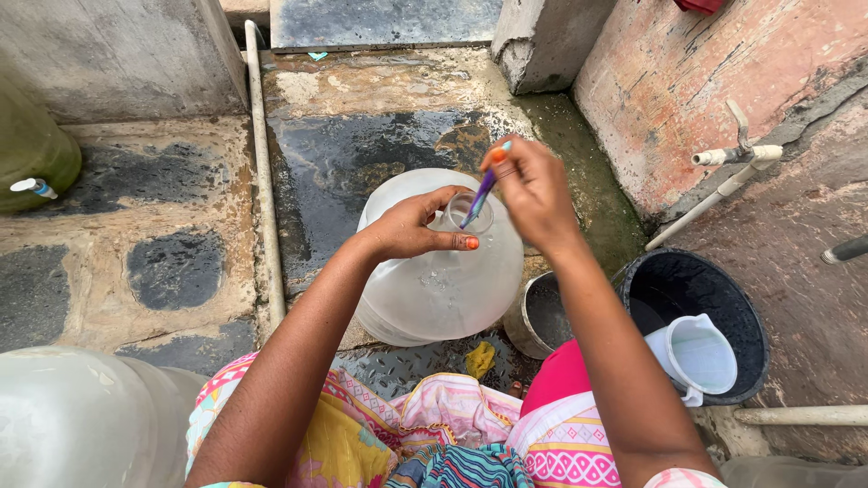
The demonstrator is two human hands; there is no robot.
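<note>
A large clear plastic water jug [434, 289] stands on the wet stone floor in front of me. My left hand [411, 226] grips its narrow neck, thumb across the front. My right hand [533, 190] is above the mouth and pinches a thin purple and blue brush handle [479, 197], whose lower end goes down into the jug's opening. The brush head is hidden inside the neck.
A black bucket [714, 298] with a white mug [696, 357] in it sits at the right, beside a small steel pot [538, 316]. A white tap [737, 154] juts from the pink wall. Another clear jug [81, 416] is at lower left, a green container [27, 149] at far left. A white pipe [264, 181] crosses the floor.
</note>
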